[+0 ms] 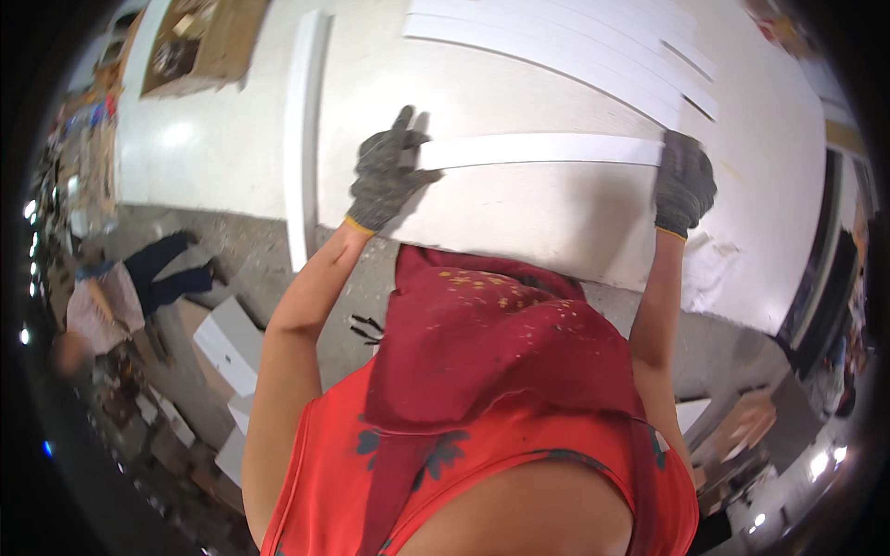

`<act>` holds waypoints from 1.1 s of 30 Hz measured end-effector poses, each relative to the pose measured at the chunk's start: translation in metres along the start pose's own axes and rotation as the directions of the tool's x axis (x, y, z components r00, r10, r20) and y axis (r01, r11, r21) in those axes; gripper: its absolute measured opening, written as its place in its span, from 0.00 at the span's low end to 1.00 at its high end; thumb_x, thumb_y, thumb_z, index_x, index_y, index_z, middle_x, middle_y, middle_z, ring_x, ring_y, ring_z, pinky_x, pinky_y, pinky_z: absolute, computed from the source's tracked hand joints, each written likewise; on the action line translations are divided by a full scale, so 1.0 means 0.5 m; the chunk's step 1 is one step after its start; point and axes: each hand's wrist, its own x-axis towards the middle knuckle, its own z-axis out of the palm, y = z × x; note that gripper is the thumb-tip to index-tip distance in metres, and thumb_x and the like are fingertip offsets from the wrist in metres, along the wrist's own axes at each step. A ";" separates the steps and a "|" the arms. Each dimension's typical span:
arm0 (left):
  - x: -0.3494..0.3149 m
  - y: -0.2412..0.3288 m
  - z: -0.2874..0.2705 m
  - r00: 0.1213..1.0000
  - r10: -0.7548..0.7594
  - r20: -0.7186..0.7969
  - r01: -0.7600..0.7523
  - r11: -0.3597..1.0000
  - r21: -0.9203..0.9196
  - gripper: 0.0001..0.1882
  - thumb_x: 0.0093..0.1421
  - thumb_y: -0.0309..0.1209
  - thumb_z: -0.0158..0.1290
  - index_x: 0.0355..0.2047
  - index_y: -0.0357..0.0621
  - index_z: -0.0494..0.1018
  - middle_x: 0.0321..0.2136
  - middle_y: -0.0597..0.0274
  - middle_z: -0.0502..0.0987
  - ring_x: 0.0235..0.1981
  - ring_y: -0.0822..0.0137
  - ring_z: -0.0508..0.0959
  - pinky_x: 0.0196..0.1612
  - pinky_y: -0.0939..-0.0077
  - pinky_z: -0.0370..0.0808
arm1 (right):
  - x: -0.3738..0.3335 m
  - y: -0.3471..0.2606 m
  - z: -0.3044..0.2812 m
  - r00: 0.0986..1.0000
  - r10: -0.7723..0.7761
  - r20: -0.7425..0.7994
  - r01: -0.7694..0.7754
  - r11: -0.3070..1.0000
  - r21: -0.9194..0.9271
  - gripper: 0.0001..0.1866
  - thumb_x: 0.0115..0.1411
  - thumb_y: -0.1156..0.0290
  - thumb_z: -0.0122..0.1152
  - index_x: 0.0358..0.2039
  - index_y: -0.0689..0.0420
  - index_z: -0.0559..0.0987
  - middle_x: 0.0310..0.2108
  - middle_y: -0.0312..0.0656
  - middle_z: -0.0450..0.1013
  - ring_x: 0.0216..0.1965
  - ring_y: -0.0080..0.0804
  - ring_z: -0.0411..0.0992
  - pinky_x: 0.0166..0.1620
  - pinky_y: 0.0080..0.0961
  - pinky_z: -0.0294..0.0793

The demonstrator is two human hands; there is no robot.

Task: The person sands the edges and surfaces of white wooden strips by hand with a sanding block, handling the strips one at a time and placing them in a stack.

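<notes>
A long narrow white strip (pixel 547 149) runs left to right over the pale worktable (pixel 519 208) in front of me. My left hand (pixel 382 176), in a dark grey knitted glove with a yellow cuff, is at its left end. Its thumb and fingers are spread apart, with the strip's end between them. At the other end my right hand (pixel 684 183), gloved alike, has its fingers wrapped round the strip. The fingertips of that hand are hidden.
Several white panels (pixel 565 46) lie side by side at the far edge. Left of my hands, a long white board (pixel 306 130) overhangs the near edge. A cardboard box (pixel 209 51) stands far left. A crumpled white cloth (pixel 709 273) lies right. Another person (pixel 116 296) is at left.
</notes>
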 end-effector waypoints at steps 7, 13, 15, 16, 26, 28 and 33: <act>0.000 -0.028 0.003 1.000 -0.001 0.002 0.001 0.994 -0.112 0.56 0.36 0.40 0.77 0.66 0.46 0.64 0.39 0.67 0.84 0.37 0.69 0.79 0.47 0.70 0.76 | -0.057 -0.115 0.037 0.724 -0.615 -0.314 0.598 0.785 -0.160 0.15 0.56 0.60 0.68 0.45 0.44 0.82 0.45 0.44 0.78 0.43 0.46 0.77 0.43 0.41 0.78; 0.032 -0.014 -0.022 0.993 0.023 0.112 -0.016 0.998 -0.057 0.53 0.40 0.42 0.76 0.67 0.51 0.63 0.37 0.64 0.82 0.35 0.65 0.80 0.42 0.67 0.78 | -0.183 -0.534 -0.044 0.669 -0.713 -0.210 0.724 0.561 0.401 0.12 0.51 0.60 0.67 0.36 0.47 0.80 0.43 0.39 0.73 0.39 0.38 0.73 0.37 0.39 0.74; 0.033 -0.013 -0.033 0.971 -0.062 0.230 0.077 0.995 -0.059 0.53 0.41 0.41 0.75 0.67 0.51 0.63 0.36 0.63 0.82 0.35 0.64 0.80 0.41 0.67 0.78 | -0.160 -0.518 -0.075 0.570 -0.783 -0.249 0.792 0.442 0.422 0.14 0.53 0.59 0.65 0.40 0.46 0.80 0.46 0.39 0.73 0.43 0.40 0.73 0.41 0.39 0.73; 0.028 -0.018 -0.027 0.982 -0.034 0.187 0.046 0.997 -0.060 0.53 0.42 0.42 0.75 0.68 0.52 0.62 0.36 0.64 0.81 0.36 0.64 0.80 0.45 0.66 0.76 | -0.153 -0.484 -0.067 0.593 -0.804 -0.049 0.762 0.540 0.358 0.14 0.55 0.59 0.64 0.41 0.46 0.80 0.47 0.39 0.73 0.45 0.40 0.73 0.42 0.41 0.73; 0.029 -0.013 -0.020 0.982 -0.040 0.185 0.042 0.999 -0.007 0.51 0.43 0.43 0.74 0.68 0.52 0.62 0.37 0.67 0.81 0.38 0.66 0.80 0.52 0.66 0.72 | -0.090 -0.222 0.017 0.784 -0.612 -0.102 0.620 0.768 0.159 0.09 0.60 0.65 0.62 0.41 0.47 0.83 0.38 0.39 0.78 0.40 0.38 0.76 0.40 0.39 0.75; 0.040 0.006 -0.025 0.988 0.003 0.155 -0.010 0.999 0.045 0.51 0.43 0.41 0.74 0.67 0.49 0.63 0.37 0.66 0.82 0.36 0.67 0.80 0.51 0.66 0.73 | -0.159 -0.430 -0.025 0.667 -0.743 -0.059 0.712 0.611 0.346 0.10 0.53 0.63 0.64 0.37 0.45 0.81 0.38 0.36 0.73 0.39 0.36 0.73 0.39 0.39 0.73; 0.027 -0.020 -0.018 0.984 0.176 0.021 -0.174 0.984 -0.045 0.49 0.37 0.33 0.75 0.62 0.43 0.69 0.33 0.65 0.82 0.31 0.70 0.78 0.40 0.72 0.74 | -0.151 -0.433 -0.058 0.708 -0.704 -0.053 0.659 0.632 0.408 0.12 0.48 0.63 0.68 0.36 0.42 0.80 0.38 0.34 0.73 0.39 0.35 0.73 0.38 0.37 0.74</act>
